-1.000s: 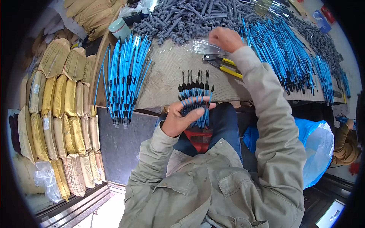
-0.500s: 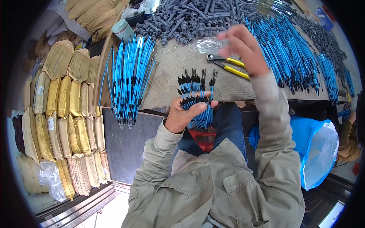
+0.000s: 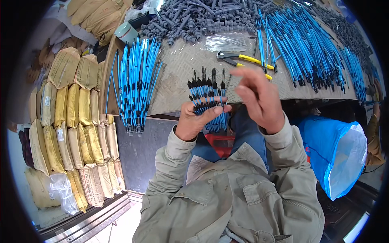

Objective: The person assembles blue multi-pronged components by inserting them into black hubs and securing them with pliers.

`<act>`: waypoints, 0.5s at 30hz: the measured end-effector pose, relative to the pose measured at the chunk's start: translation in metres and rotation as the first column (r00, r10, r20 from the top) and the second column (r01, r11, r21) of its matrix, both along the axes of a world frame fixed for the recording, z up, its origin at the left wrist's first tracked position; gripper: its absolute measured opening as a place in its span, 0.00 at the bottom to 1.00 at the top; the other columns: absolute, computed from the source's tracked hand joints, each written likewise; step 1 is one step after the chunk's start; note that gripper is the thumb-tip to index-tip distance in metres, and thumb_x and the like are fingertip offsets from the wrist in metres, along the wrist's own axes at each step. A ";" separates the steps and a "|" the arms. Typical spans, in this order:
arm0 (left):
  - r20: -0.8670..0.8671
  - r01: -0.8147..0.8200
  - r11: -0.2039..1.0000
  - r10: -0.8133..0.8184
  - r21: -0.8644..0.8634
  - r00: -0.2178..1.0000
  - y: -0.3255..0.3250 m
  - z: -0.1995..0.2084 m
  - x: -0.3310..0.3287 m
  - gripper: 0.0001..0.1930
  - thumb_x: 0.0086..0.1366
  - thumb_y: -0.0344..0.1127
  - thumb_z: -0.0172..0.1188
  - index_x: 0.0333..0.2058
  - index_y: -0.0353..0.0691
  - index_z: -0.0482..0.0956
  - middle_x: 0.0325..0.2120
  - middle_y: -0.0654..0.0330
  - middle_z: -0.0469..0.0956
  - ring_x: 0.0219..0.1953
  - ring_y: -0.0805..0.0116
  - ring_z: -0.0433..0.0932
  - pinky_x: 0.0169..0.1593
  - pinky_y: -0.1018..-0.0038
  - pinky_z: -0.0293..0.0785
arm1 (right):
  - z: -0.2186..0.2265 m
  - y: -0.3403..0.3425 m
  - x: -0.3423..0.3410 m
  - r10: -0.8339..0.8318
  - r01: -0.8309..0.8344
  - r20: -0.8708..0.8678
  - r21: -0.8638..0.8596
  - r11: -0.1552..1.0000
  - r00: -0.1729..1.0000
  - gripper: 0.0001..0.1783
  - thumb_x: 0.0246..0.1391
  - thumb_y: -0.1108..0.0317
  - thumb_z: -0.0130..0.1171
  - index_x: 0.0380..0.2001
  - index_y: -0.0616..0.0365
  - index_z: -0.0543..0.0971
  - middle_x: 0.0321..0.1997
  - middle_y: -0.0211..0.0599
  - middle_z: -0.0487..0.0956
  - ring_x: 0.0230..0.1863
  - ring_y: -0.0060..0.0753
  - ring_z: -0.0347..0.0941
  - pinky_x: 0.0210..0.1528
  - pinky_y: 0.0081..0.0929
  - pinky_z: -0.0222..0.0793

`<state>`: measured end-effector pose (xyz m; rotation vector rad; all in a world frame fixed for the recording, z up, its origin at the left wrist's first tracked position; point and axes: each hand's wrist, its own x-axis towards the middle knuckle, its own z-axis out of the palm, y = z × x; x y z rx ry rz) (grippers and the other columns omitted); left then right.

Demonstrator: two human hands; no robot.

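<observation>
A bunch of thin blue tubes with black fittings [image 3: 204, 97] stands upright in a fanned row in my left hand [image 3: 194, 119]. The thumb presses across its front and the fingers wrap behind it. One tube at the right end stands slightly apart from the others. Just to the right is my right hand [image 3: 261, 99], raised with bent fingers above the table's front edge. A thin wire [image 3: 229, 83] shows by its fingertips, beside the bunch; the exact grip on it is hard to see. Yellow-handled pliers [image 3: 249, 60] lie on the table beyond the right hand.
Silver wires [image 3: 225, 41] lie on the table [image 3: 182, 69] before a heap of grey plastic parts [image 3: 202, 18]. Blue tubes are piled at the left [image 3: 137, 81] and right [image 3: 308, 48]. A blue bag [image 3: 332, 154] hangs at right; stacked brown packets [image 3: 75, 121] stand at left.
My right hand has come down and nearer, from above the silver wires to beside the bunch. The left hand keeps its hold nearly in place. The view has shifted slightly.
</observation>
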<state>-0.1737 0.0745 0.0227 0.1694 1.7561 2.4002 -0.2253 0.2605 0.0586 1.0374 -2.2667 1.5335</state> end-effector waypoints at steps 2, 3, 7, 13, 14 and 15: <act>0.031 -0.008 1.000 0.009 -0.027 0.999 0.001 -0.003 0.000 0.13 0.57 0.29 0.59 0.41 0.31 0.75 0.31 0.55 0.79 0.36 0.64 0.78 0.42 0.69 0.75 | -0.004 0.007 -0.002 -0.077 0.068 -0.256 -0.043 0.997 0.964 0.13 0.46 0.80 0.58 0.38 0.60 0.78 0.24 0.32 0.71 0.21 0.23 0.69 0.24 0.17 0.63; 0.033 0.000 1.000 0.001 -0.032 0.999 0.001 -0.003 0.000 0.13 0.57 0.29 0.59 0.41 0.31 0.75 0.31 0.55 0.79 0.36 0.64 0.78 0.42 0.69 0.75 | -0.003 0.008 0.000 -0.086 0.077 -0.254 -0.048 0.996 0.963 0.13 0.46 0.80 0.58 0.38 0.60 0.78 0.24 0.32 0.71 0.21 0.23 0.69 0.24 0.17 0.63; 0.052 0.032 0.999 -0.032 0.010 0.998 -0.002 -0.001 0.001 0.13 0.57 0.26 0.59 0.41 0.27 0.76 0.35 0.53 0.79 0.40 0.66 0.77 0.47 0.72 0.72 | 0.004 0.014 0.011 -0.119 0.153 -0.303 0.089 0.984 0.946 0.11 0.45 0.80 0.58 0.35 0.58 0.79 0.25 0.33 0.70 0.20 0.25 0.69 0.23 0.17 0.63; -0.041 0.021 1.000 -0.021 -0.007 0.999 0.002 0.003 0.000 0.13 0.57 0.26 0.59 0.41 0.26 0.75 0.35 0.51 0.79 0.40 0.65 0.77 0.47 0.71 0.72 | 0.010 0.015 0.013 -0.118 0.143 -0.293 0.068 0.987 0.949 0.13 0.40 0.78 0.60 0.34 0.56 0.80 0.26 0.32 0.69 0.19 0.23 0.69 0.20 0.17 0.63; -0.061 0.015 1.000 -0.016 -0.011 0.998 0.003 0.003 0.000 0.14 0.57 0.26 0.59 0.42 0.26 0.75 0.35 0.51 0.79 0.40 0.65 0.77 0.47 0.71 0.72 | 0.010 0.015 0.013 -0.110 0.136 -0.283 0.077 0.988 0.953 0.13 0.40 0.78 0.61 0.34 0.55 0.80 0.26 0.32 0.70 0.19 0.23 0.69 0.20 0.17 0.63; -0.058 0.019 1.000 -0.020 -0.014 0.998 0.003 0.004 0.000 0.14 0.57 0.26 0.59 0.42 0.26 0.75 0.35 0.51 0.79 0.40 0.65 0.77 0.47 0.71 0.72 | 0.009 0.014 0.012 -0.114 0.140 -0.281 0.074 0.987 0.953 0.13 0.40 0.78 0.61 0.34 0.55 0.80 0.26 0.32 0.70 0.19 0.23 0.69 0.20 0.17 0.63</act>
